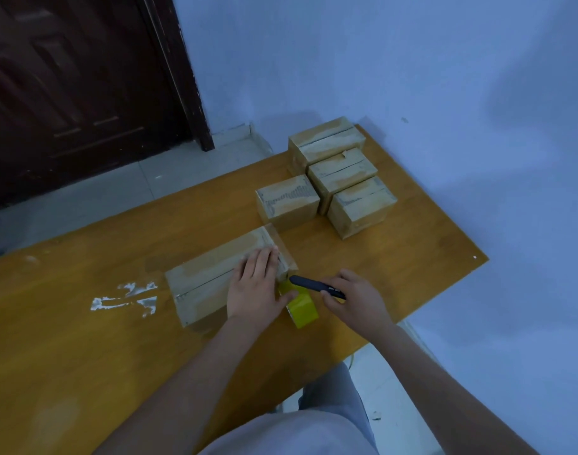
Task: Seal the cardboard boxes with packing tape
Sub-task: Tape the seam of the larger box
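A long cardboard box lies on the wooden table, its top seam showing. My left hand lies flat on the box's right end, fingers straight, thumb touching a yellow roll of packing tape that sits against the box's near right corner. My right hand grips a dark utility knife, whose tip points left toward the tape by the box's corner. The strip between roll and box is hard to make out.
Several smaller cardboard boxes stand grouped at the table's far right, by the blue wall. White scuff marks mark the tabletop left of the long box. A dark door stands at the far left. The table's right edge runs near my right hand.
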A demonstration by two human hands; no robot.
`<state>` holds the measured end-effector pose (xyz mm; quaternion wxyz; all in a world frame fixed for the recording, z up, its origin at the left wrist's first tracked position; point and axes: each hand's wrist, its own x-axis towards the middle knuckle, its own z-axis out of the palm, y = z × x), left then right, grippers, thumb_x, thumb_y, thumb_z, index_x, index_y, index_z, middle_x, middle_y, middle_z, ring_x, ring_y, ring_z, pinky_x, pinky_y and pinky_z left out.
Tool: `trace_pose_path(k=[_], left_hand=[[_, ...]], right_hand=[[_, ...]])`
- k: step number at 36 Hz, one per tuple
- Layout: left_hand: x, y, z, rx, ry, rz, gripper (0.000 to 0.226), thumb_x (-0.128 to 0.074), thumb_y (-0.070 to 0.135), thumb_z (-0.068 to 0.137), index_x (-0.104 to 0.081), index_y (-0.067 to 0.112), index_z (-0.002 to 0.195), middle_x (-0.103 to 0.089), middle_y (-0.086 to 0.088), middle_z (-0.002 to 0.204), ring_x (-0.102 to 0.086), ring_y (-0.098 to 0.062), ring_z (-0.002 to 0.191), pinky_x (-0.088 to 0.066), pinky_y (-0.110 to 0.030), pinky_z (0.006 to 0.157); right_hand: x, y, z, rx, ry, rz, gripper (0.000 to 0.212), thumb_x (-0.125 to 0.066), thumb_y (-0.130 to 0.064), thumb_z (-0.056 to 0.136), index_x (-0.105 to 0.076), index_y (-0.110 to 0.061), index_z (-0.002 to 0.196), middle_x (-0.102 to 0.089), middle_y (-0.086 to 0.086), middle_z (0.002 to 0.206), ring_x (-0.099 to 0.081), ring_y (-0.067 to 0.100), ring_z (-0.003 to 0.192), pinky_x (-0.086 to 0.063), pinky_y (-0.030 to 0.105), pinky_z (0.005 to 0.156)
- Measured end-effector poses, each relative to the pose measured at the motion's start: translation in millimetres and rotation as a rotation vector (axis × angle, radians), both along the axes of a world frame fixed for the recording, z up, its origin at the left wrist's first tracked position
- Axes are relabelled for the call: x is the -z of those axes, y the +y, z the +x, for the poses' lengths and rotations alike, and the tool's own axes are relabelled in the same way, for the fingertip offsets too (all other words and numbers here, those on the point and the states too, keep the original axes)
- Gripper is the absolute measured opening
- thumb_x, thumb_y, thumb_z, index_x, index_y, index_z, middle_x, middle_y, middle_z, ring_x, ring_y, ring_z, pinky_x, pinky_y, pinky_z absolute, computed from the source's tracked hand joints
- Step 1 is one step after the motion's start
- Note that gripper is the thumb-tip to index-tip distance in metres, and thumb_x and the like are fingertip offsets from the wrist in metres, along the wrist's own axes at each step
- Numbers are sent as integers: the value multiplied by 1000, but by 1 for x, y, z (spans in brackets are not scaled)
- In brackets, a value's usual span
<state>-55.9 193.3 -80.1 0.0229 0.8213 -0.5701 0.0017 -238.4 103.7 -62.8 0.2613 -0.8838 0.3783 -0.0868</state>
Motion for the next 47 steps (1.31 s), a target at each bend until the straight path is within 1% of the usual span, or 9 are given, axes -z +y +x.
trace_pose_path(k=[5,9,17,21,25,30,34,41,47], left_hand=[[-1,2,-1,17,22,23,95,-37,72,85,-6,13,153,-18,-4,157,-13,-22,145,-7,-38,118],[-1,1,-1,10,-3,19,96,-43,73,82,-16,12,152,-29,-5,153,-23,-24,143,-16,-40,117],[8,1,1,5,-84,-105,96,-60,74,68,-50,8,136,-57,-7,131,-53,-25,123,-39,-41,104],[8,1,1,3,-84,-54,95,-52,75,73,-45,9,141,-52,-6,137,-47,-25,129,-32,-41,109],[12,0,2,20,-130,-126,95,-57,74,68,-52,7,134,-57,-8,130,-52,-26,122,-39,-43,105],[15,0,3,40,-148,-165,94,-62,72,67,-52,7,135,-56,-8,131,-49,-26,123,-38,-43,105],[17,-1,3,40,-138,-186,96,-65,71,67,-50,7,137,-55,-9,131,-50,-26,123,-40,-42,103],[13,1,4,12,-60,-231,75,-20,64,92,-52,12,136,-55,-4,130,-48,-23,123,-38,-39,104],[13,-5,4,-35,-37,-266,61,-31,53,91,-61,13,127,-61,0,121,-44,-18,116,-48,-38,95]], right_hand=[[7,-7,1,100,-6,10,25,-55,-30,93,-66,-22,114,-48,-5,84,-51,10,64,-44,24,52],[21,-15,0,225,-9,26,24,-56,-25,93,-66,-19,113,-47,-8,85,-47,6,63,-30,13,49],[63,-24,5,397,196,134,26,-47,-29,98,-59,-17,117,-51,-1,103,-50,13,73,-39,25,58],[77,-25,11,418,315,86,30,-47,-32,96,-57,-16,119,-47,1,116,-49,18,104,-44,33,86],[67,-15,27,368,-36,184,35,-56,-27,92,-55,-13,124,-42,3,123,-39,19,119,-38,35,101],[49,1,45,221,-386,657,17,-60,-14,90,-65,-16,106,-42,0,120,-41,12,120,-40,30,102],[44,3,46,187,-415,741,15,-60,-10,90,-68,-15,101,-45,5,117,-46,10,115,-41,12,87],[46,2,47,152,-350,747,5,-62,-24,90,-66,-26,91,-52,9,106,-56,17,98,-46,26,88],[44,6,50,192,-324,727,10,-63,-22,89,-68,-31,90,-59,10,109,-57,16,103,-47,32,92]])
